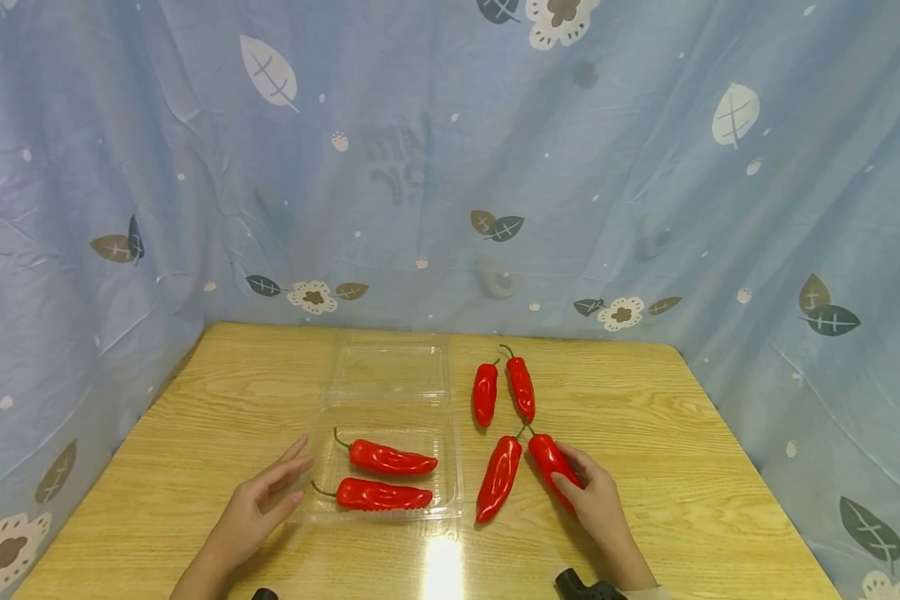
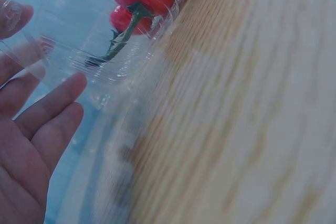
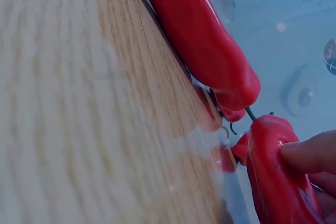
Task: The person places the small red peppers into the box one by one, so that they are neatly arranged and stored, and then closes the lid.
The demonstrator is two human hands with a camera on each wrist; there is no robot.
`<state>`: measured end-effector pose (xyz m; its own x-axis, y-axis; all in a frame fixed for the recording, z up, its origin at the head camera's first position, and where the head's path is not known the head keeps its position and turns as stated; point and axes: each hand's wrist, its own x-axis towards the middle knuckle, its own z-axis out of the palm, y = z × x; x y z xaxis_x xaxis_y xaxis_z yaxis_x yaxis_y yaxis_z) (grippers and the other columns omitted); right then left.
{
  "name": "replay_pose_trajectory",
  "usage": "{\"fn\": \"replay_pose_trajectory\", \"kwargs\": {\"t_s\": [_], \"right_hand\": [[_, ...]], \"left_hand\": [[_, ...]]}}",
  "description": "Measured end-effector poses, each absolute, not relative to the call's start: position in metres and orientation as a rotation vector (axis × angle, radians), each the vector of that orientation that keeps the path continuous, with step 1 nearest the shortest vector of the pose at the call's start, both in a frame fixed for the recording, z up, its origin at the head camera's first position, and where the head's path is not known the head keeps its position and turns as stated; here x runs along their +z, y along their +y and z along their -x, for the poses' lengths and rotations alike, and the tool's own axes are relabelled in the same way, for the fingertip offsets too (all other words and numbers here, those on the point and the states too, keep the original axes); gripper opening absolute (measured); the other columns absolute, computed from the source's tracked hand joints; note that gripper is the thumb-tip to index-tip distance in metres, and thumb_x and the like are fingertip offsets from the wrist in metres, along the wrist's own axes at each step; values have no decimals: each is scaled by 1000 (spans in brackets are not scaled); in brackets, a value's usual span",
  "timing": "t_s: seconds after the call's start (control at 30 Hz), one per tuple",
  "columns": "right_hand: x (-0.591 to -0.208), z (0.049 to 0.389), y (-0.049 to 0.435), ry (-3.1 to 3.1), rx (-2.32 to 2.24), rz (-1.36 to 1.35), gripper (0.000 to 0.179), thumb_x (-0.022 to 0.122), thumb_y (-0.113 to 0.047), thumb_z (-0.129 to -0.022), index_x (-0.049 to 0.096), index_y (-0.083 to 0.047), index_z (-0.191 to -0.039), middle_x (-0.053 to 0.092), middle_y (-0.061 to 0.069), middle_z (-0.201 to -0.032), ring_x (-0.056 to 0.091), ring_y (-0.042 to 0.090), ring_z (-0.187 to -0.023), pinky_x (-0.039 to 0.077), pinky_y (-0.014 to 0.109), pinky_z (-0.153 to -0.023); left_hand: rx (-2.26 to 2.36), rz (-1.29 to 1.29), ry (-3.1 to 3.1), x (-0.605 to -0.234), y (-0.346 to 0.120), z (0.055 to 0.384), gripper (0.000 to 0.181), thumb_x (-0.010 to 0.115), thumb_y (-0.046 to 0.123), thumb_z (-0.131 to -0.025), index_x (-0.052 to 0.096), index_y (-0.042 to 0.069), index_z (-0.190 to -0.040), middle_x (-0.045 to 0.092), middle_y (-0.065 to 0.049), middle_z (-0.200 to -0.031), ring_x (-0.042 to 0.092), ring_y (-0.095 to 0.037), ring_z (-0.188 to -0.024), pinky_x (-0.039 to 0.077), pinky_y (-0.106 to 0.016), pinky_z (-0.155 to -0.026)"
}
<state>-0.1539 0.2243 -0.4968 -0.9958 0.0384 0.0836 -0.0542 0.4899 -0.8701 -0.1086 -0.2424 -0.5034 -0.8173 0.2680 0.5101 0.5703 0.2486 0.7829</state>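
At the far left, the left hand [image 1: 253, 504] is relaxed beside the clear container [image 1: 456, 467], fingers extended and gripping nothing, perhaps kept close to steady the plastic; inside the tray lie two red peppers, the farther pepper [image 1: 392, 458] and the nearer pepper [image 1: 378, 495], side by side with stems leftward, probably because their length suits its width; the lid [image 1: 390, 371] is folded back on the table [image 1: 645, 417], leaving the tray uncovered; to the right are a short pepper [image 1: 485, 395] and a slim pepper [image 1: 521, 388] at the back, with a glossy pepper [image 1: 499, 479] nearer; rightmost, the right hand [image 1: 596, 500] pinches another pepper [image 1: 546, 454] by its body, I'd judge because that is firmer than the thin stem; from the left wrist, a green stem [image 2: 123, 40] shows large through the plastic, though I cannot tell whether the fingers touch the wall; from the right wrist, the thumb plainly presses the pepper's skin, which the head view shows only small; that head view alone lays out all six peppers.
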Motion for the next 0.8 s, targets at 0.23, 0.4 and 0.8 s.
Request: {"fn": "replay_pose_trajectory", "kwargs": {"t_s": [0.23, 0.4, 0.8], "right_hand": [[-496, 154, 225, -2602, 1538, -12, 46, 68, -8, -87, 55, -2, -131, 56, 19, -132, 55, 34, -120, 50, 20, -93], [-496, 154, 225, -2580, 1537, -30, 46, 68, -9, -86, 55, -2, -130, 57, 18, -132, 55, 30, -120, 45, 7, -88], [-490, 152, 224, -2556, 1610, -66, 49, 69, -15, -87, 53, -2, -132, 53, 18, -136, 51, 33, -124, 43, 7, -90]], "left_hand": [[-1596, 703, -2352, -503, -244, 108, 41, 56, -9, -89, 50, -9, -130, 29, -28, -149, 42, 1, -130, 39, -10, -102], [-1609, 714, -2352, -504, -245, 109, 41, 56, -9, -90, 49, -9, -130, 28, -30, -149, 41, 2, -131, 38, -9, -103], [-1586, 786, -2253, -506, -243, 110, 43, 55, -16, -86, 48, -14, -129, 29, -28, -149, 41, 1, -131, 38, -8, -102]]}}
